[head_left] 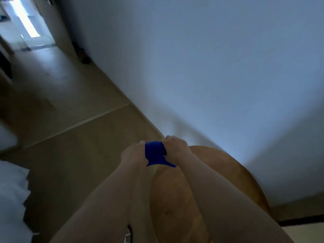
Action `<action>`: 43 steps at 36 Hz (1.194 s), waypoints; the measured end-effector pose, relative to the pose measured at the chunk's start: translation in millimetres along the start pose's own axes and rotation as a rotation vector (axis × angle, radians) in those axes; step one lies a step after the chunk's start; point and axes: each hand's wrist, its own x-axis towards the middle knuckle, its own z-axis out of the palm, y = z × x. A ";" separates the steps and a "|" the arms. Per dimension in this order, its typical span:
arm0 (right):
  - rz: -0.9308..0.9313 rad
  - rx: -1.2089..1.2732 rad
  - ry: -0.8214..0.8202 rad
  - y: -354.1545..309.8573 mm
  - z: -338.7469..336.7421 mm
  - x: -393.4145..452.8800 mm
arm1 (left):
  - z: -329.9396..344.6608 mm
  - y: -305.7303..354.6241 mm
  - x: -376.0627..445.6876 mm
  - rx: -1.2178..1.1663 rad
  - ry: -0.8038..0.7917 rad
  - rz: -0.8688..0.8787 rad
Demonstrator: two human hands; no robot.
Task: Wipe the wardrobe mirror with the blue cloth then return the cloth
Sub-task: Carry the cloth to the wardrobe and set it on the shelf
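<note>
A blue cloth (156,154) is bunched between my two hands, just past the far edge of a round wooden table (210,181). My left hand (133,151) grips the cloth's left side and my right hand (177,146) grips its right side, fingers curled over it. A corner of the cloth hangs down toward the table. The view is tilted and blurred. No wardrobe mirror shows in this frame.
A white wall (210,67) fills the right and upper part. A beige tiled floor (70,128) runs left toward a bright doorway (26,23). White bedding (10,199) lies at the lower left edge. A dark object (84,57) sits by the wall's base.
</note>
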 end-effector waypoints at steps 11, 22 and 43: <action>-0.150 0.000 -0.062 -107.1 -13.0 118.9 | -46.0 -136.2 44.7 -0.038 0.067 -0.179; -0.195 0.003 -0.082 -225.9 -19.8 249.5 | -100.1 -284.6 109.1 -0.074 0.043 -0.262; -0.367 -0.076 -0.140 -312.0 -33.2 512.1 | -168.9 -441.2 284.5 -0.163 0.125 -0.415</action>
